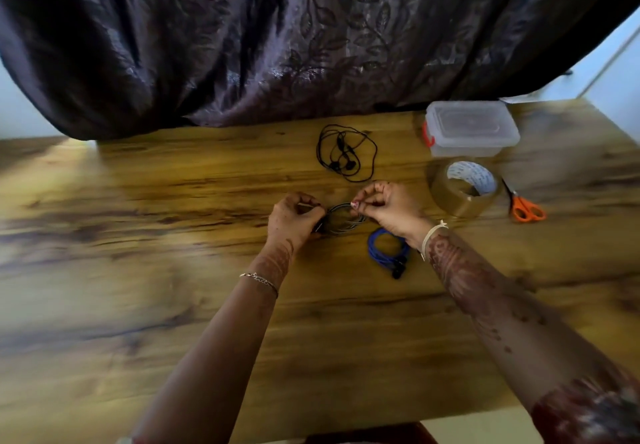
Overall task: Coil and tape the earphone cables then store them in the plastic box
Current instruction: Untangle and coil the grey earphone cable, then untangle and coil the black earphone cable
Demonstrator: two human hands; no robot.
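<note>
Both hands work one dark coil [341, 224] low over the bench [173, 235]. The left hand [294, 216] pinches its left edge and the right hand [384, 206] pinches its upper right; whether tape is between the fingers is too small to tell. A blue coil [382, 253], partly hidden by the right wrist, looks finished. Black earphones [346, 152] lie loose farther back. The plastic box [471, 128] stands closed at the back right, so storing remains, with the tape roll [457, 194] and scissors [524, 208] beside it.
</note>
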